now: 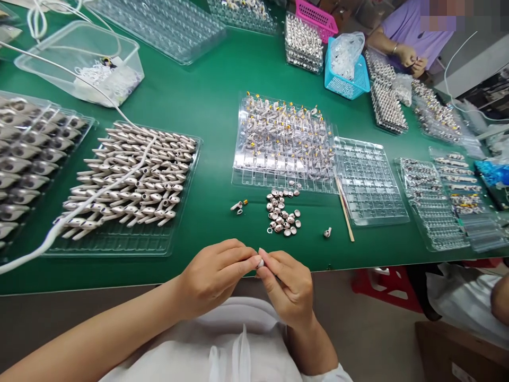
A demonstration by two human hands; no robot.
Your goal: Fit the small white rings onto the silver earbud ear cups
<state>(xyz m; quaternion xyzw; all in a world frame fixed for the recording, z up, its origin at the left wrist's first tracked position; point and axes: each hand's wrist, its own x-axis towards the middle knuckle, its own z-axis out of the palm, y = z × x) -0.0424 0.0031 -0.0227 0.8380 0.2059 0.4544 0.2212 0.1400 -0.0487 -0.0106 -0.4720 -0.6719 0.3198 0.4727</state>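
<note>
At the table's front edge, my left hand [218,273] and my right hand [288,289] meet, fingertips pinched on one small pale earbud part [260,263]. The fingers cover most of it. Just beyond them lies a loose pile of small silvery oval earbud caps [280,215]. Left of that pile is an earbud piece with a yellow tab [238,206]. A single small earbud part [327,232] rests to the right, beside a thin wooden stick [345,212]. Behind the pile stands a clear tray [244,175] filled with white pieces with yellow tabs.
On the left, a tray [155,246] holds rows of silvery stemmed shells, crossed by a white cable [91,199]. A clear tub [40,58] stands behind. Right are a clear tray [369,180] and a blue basket [345,87]. A co-worker's hands [411,59] work at the far right.
</note>
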